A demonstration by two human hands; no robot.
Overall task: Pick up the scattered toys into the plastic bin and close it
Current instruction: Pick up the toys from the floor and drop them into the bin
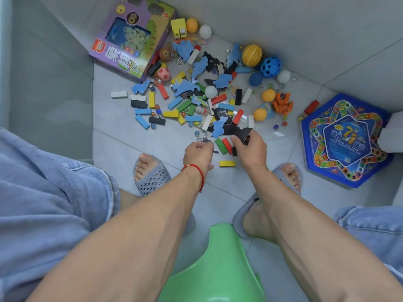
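Observation:
Scattered toys cover the grey floor: coloured wooden blocks (174, 103), blue and black flat puzzle pieces (185, 87), marbles, and balls such as a yellow ball (251, 55) and a blue holed ball (271, 67). My right hand (250, 147) grips a stack of black and blue puzzle pieces (235, 129) at the near edge of the pile. My left hand (197, 152), with a red string on the wrist, pinches a small dark piece (206, 141) on the floor. A green and a red block (223, 145) lie between my hands. No plastic bin is in view.
A purple toy box (130, 38) leans at the back left. A blue star-shaped game board box (344, 140) lies at the right. A green plastic stool (218, 264) is beneath me, my slippered feet on either side. Grey walls enclose the corner.

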